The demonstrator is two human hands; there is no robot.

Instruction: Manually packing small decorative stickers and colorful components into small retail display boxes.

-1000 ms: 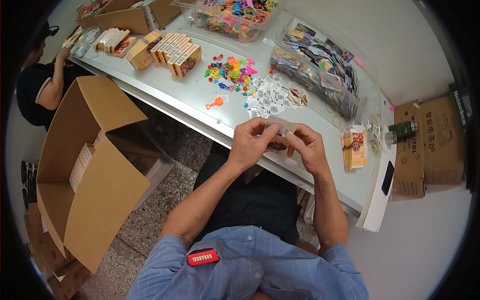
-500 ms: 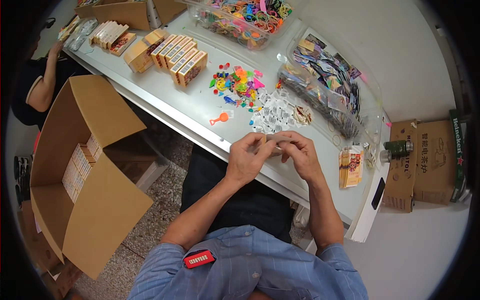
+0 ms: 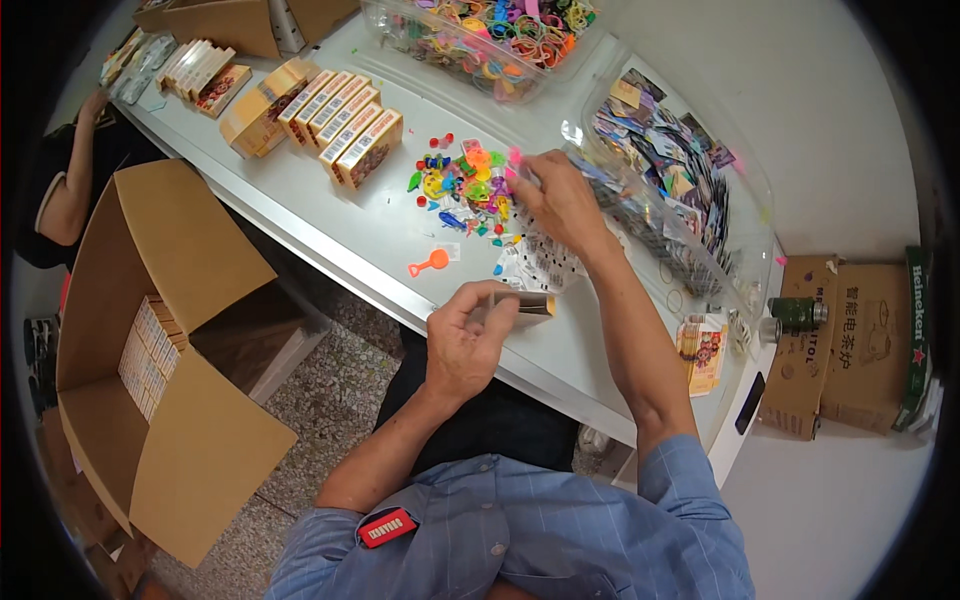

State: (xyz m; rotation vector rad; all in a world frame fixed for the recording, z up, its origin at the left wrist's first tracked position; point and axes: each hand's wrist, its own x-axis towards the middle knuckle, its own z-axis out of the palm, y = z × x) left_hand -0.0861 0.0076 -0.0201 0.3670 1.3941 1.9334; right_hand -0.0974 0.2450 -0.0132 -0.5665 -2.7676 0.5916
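Note:
My left hand (image 3: 466, 342) is closed on a small thin cardboard box (image 3: 537, 304) above the table's near edge. The end of the box that shows is open, and its inside looks dark. My right hand (image 3: 563, 198) is stretched over the right side of a heap of small colourful plastic toys (image 3: 465, 178). Its thumb and index finger are apart, beside a pink toy (image 3: 514, 157); the other fingers are partly hidden. Under the right wrist lie small white printed packets (image 3: 540, 268). An orange toy shovel (image 3: 428, 263) rests left of them.
Yellow-edged boxes (image 3: 362, 145) stand in a row at the left. Clear bins hold rubbery trinkets (image 3: 490, 35) and shiny cards (image 3: 665, 150). A stack of flat printed boxes (image 3: 703, 352) lies right. A large open carton (image 3: 210, 440) stands left of the table; another person's arm (image 3: 75, 180) shows beyond.
My right hand has left the small box and moved forward to the toy heap. My left hand keeps the box, now with its open end in view.

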